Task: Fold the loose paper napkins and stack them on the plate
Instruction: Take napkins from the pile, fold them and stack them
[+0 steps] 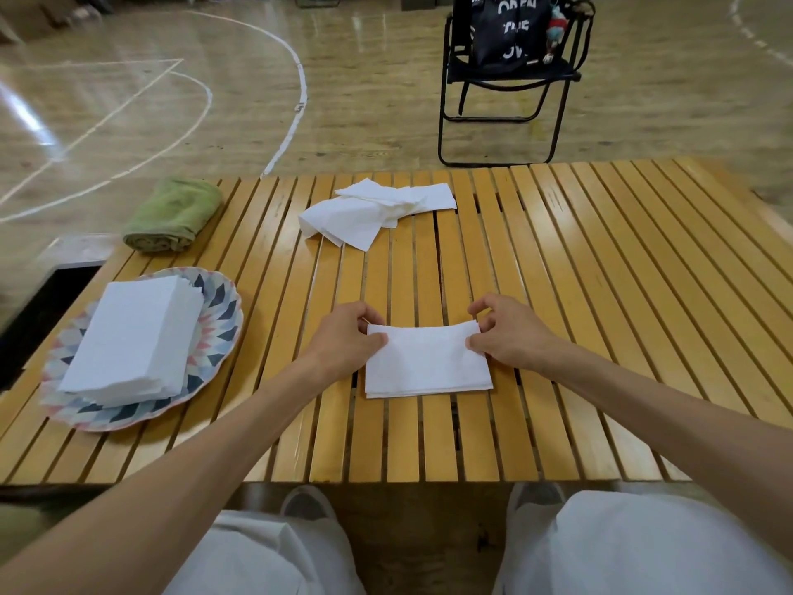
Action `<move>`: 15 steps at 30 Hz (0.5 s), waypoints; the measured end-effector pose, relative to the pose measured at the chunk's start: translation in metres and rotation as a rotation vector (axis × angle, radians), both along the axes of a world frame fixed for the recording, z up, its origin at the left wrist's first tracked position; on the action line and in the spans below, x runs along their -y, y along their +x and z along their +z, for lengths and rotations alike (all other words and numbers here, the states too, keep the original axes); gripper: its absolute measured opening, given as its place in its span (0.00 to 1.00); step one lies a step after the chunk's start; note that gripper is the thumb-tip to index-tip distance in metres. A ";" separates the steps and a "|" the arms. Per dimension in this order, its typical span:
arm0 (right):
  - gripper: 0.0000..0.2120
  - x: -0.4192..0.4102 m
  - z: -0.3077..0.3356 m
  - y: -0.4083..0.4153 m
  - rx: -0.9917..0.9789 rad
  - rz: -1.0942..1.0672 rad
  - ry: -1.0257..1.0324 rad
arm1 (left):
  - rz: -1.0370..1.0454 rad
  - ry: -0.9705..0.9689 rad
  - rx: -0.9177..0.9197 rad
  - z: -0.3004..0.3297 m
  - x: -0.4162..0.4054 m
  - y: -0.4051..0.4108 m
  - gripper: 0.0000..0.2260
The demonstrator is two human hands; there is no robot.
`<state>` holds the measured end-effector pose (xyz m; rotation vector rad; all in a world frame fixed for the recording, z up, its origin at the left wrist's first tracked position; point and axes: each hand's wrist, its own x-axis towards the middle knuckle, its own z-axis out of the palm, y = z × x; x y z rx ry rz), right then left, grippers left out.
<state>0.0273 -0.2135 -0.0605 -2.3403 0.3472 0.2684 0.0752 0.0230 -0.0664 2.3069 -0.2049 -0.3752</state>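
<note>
A white paper napkin (pixel 427 365) lies folded in half on the slatted wooden table, near the front middle. My left hand (pixel 347 337) pinches its far left corner between thumb and fingers. My right hand (pixel 506 332) pinches the far right corner the same way. A patterned plate (pixel 219 324) at the left holds a neat stack of folded napkins (pixel 128 341). A loose pile of unfolded napkins (pixel 373 212) lies toward the table's far edge, in the middle.
A rolled green towel (pixel 176 214) sits at the far left corner of the table (pixel 600 294). Beyond the table stands a black folding chair (pixel 510 83) with a dark bag on it. My knees show below the front edge.
</note>
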 end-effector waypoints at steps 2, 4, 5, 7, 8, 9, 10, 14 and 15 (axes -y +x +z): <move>0.23 0.001 -0.002 -0.001 0.009 0.038 -0.049 | -0.027 0.060 0.037 -0.001 0.000 0.000 0.06; 0.24 0.001 -0.004 -0.002 0.015 0.078 -0.085 | -0.072 0.105 0.062 -0.001 0.001 -0.001 0.07; 0.24 0.001 -0.004 -0.002 0.017 0.098 -0.107 | -0.099 0.119 0.066 -0.001 0.001 -0.002 0.07; 0.24 0.000 -0.003 -0.003 0.015 0.138 -0.160 | -0.143 0.155 0.080 0.000 0.003 -0.004 0.08; 0.24 0.000 -0.002 -0.003 0.021 0.150 -0.191 | -0.156 0.179 0.095 0.000 0.003 -0.004 0.08; 0.24 -0.001 0.000 -0.003 0.037 0.160 -0.229 | -0.162 0.206 0.114 0.000 0.004 -0.005 0.09; 0.23 -0.001 0.002 -0.002 0.064 0.174 -0.274 | -0.170 0.243 0.148 0.001 0.005 -0.004 0.10; 0.24 -0.007 0.006 0.003 0.070 0.284 -0.371 | -0.284 0.450 0.310 0.004 0.015 0.001 0.18; 0.23 -0.010 0.007 0.004 0.037 0.308 -0.385 | -0.324 0.473 0.304 0.006 0.020 0.002 0.19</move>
